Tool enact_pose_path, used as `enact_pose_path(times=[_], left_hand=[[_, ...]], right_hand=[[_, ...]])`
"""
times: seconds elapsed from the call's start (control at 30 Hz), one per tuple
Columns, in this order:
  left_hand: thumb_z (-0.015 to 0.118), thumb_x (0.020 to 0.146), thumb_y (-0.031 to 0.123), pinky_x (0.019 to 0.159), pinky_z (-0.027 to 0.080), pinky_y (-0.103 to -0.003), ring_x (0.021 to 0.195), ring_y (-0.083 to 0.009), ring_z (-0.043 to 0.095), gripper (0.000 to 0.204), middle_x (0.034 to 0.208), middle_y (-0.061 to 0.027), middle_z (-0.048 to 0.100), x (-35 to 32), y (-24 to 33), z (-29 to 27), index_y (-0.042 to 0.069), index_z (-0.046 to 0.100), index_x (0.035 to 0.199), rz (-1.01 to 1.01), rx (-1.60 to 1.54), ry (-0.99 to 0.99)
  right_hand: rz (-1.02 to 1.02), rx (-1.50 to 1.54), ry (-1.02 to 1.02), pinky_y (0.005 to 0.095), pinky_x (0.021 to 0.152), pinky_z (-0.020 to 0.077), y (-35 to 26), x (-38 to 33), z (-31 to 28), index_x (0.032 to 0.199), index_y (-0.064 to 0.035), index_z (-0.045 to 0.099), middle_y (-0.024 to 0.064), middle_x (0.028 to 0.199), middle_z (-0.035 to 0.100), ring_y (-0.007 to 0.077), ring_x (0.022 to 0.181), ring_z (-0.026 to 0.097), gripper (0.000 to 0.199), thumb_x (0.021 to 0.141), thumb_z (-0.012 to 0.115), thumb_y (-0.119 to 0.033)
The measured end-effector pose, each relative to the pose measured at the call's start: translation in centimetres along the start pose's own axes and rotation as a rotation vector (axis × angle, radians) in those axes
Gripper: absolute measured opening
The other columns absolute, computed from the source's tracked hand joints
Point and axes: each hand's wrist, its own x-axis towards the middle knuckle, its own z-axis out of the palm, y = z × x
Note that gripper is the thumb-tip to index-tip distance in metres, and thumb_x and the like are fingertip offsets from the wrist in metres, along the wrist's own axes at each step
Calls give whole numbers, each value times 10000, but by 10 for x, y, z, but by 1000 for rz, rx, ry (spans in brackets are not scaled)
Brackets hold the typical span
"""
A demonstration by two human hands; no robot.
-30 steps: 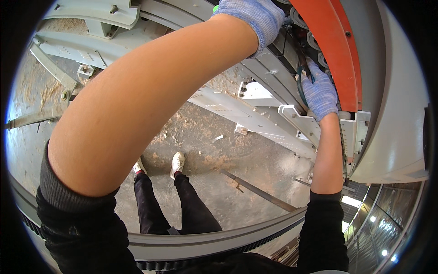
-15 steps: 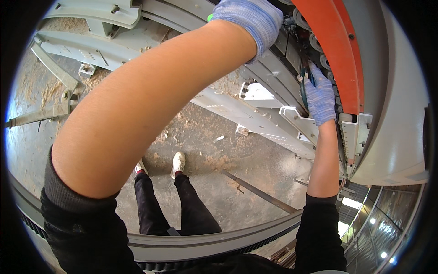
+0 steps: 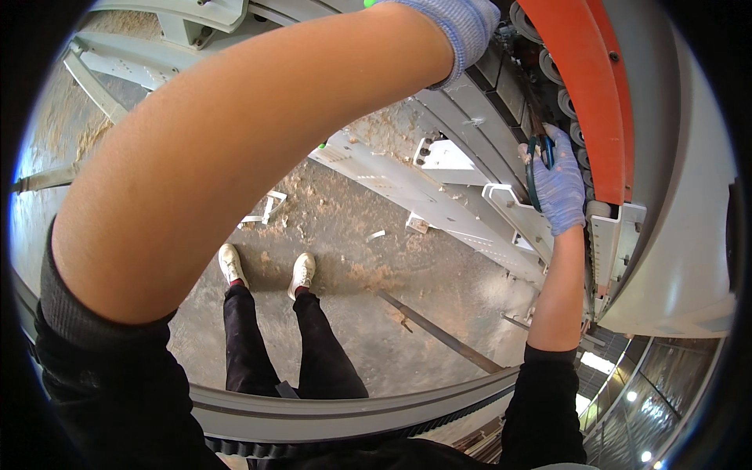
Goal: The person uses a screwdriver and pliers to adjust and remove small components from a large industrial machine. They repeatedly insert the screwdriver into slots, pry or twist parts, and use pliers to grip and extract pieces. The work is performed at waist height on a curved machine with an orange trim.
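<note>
My right hand [image 3: 562,188], in a blue-white knit glove, is closed around the dark teal handles of a pair of scissors [image 3: 532,177]. The blades point away from me, into the slot between grey rails [image 3: 470,113] and a row of rollers [image 3: 551,66]. Farther up, my left hand [image 3: 468,33], gloved alike, reaches over the rails at the top edge. Its fingers are out of sight beyond the frame and the glove's cuff, so what they touch cannot be made out.
A curved orange guard [image 3: 580,86] runs along the rollers' right side, beside a large pale machine cover [image 3: 674,258]. White brackets [image 3: 450,160] jut from the machine frame. Wood shavings litter the concrete floor [image 3: 345,235]. A metal bar [image 3: 439,329] lies near my feet.
My right hand has drawn back slightly toward me with the scissors, showing more of their handles. My left forearm has shifted up and outward in view. The whole view has tilted a little.
</note>
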Motion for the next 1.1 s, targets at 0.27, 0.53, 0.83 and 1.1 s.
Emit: enact_pose_path(times=[0.27, 0.53, 0.83, 1.1], left_hand=[[671, 773, 103, 755, 567, -371, 899, -276, 713, 177, 926, -142, 729, 1, 10, -16, 74, 746, 931, 25, 55, -101], [648, 784, 108, 729, 568, -364, 884, -270, 715, 175, 924, -142, 728, 8, 16, -3, 68, 745, 925, 90, 130, -176], [653, 765, 101, 735, 565, -379, 870, -292, 713, 158, 881, -164, 722, 8, -7, -2, 55, 740, 889, 134, 88, -27], [647, 778, 96, 751, 561, -374, 875, -296, 711, 142, 900, -161, 724, 7, -11, -7, 55, 734, 883, 163, 74, -34]], right_hand=[[-103, 119, 43, 342, 858, 494, 6, -2, 4, 1266, -48, 539, 139, 1002, 697, 246, 929, 667, 491, 885, 687, -321], [-94, 166, 34, 285, 789, 515, 1, -3, 5, 1280, -45, 525, 113, 967, 694, 166, 839, 675, 411, 918, 646, -198], [-40, 293, -25, 269, 768, 552, 1, -5, 4, 1310, -35, 493, 100, 977, 695, 125, 849, 676, 398, 934, 598, -112], [-10, 282, -19, 233, 787, 502, -5, -4, 5, 1314, -28, 494, 83, 984, 660, 107, 855, 625, 372, 947, 543, -61]])
